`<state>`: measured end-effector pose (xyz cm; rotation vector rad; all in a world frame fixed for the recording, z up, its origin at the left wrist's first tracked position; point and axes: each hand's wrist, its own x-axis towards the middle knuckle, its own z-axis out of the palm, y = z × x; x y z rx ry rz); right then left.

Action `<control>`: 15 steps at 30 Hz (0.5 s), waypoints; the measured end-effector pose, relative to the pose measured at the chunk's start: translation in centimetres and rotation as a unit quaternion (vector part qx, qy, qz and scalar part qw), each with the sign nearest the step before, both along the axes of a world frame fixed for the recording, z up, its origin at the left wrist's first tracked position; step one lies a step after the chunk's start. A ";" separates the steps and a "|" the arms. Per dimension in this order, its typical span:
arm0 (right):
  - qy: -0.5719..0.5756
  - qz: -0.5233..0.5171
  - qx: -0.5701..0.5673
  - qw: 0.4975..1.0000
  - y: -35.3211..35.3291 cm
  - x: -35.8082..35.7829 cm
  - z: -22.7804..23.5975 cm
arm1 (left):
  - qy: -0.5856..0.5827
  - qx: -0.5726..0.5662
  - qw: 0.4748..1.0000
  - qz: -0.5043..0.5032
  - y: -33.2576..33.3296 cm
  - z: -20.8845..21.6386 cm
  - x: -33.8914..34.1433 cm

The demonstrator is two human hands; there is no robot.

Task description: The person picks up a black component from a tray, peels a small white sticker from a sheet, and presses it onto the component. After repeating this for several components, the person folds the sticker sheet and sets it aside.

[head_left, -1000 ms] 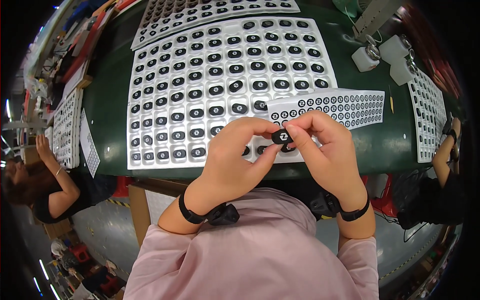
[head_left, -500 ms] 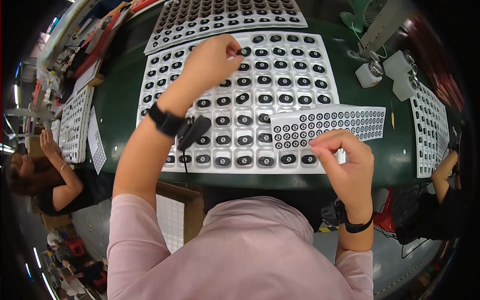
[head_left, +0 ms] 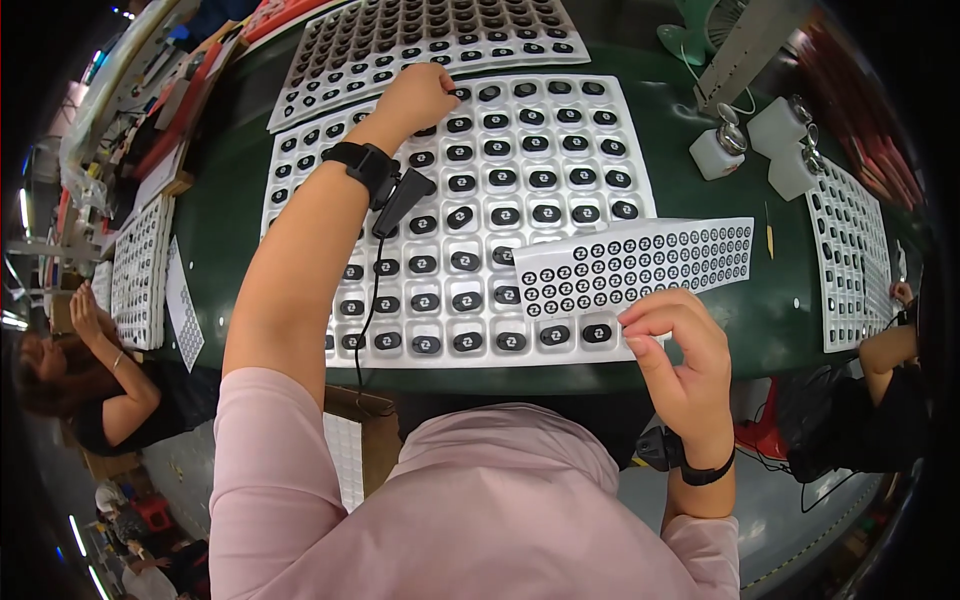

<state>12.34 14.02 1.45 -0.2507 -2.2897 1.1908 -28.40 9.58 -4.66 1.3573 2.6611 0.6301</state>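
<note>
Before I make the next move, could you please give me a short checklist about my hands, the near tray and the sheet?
1. Left hand over the far part of the near tray: ok.
2. Black piece by the left hand released: cannot tell; the hand is right at it.
3. Right hand close to the sheet: ok.
4. Right hand empty: cannot tell.
5. Sheet off the tray: not ok; it covers some cells.
6. Cable out of the way: not ok; it crosses in front of the tray.
</note>
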 end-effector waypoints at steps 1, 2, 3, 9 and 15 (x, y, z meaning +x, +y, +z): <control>-0.002 -0.001 -0.003 1.000 0.0 0.0 -0.1 | 0.012 -0.005 1.000 -0.008 0.0 0.0 0.0; -0.004 -0.002 -0.005 1.000 0.1 0.0 -0.2 | 0.023 -0.010 1.000 -0.016 0.0 -0.1 0.0; -0.006 -0.003 -0.008 1.000 0.1 0.0 -0.3 | 0.035 -0.016 0.999 -0.024 0.0 -0.1 0.0; -0.010 -0.016 -0.013 1.000 0.3 0.2 -0.6 | 0.020 0.039 0.999 -0.022 1.3 0.5 2.1; -0.003 -0.040 -0.014 0.999 0.7 0.2 -0.8 | 0.075 -0.011 0.997 -0.030 2.4 -0.5 2.6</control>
